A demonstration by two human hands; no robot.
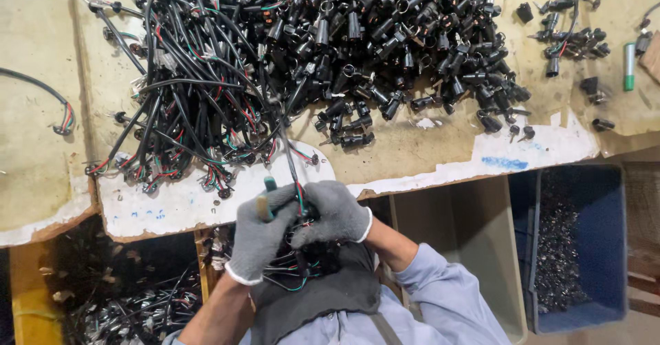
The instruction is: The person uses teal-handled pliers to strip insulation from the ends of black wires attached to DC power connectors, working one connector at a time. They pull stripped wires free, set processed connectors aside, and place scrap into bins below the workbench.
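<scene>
Both of my hands wear grey knit gloves and meet at the table's near edge. My left hand grips a tool with a tan and green handle. My right hand pinches a black cable with red, green and white wire ends; the cable runs up into a tangle of the same cables on the left of the worn tabletop. A big heap of small black connector housings lies to the right of the tangle. More cables rest in my lap.
A blue bin holding small dark parts stands at lower right. An open beige box sits beside it. A crate of cable scraps is at lower left. A green and white marker and loose connectors lie at upper right.
</scene>
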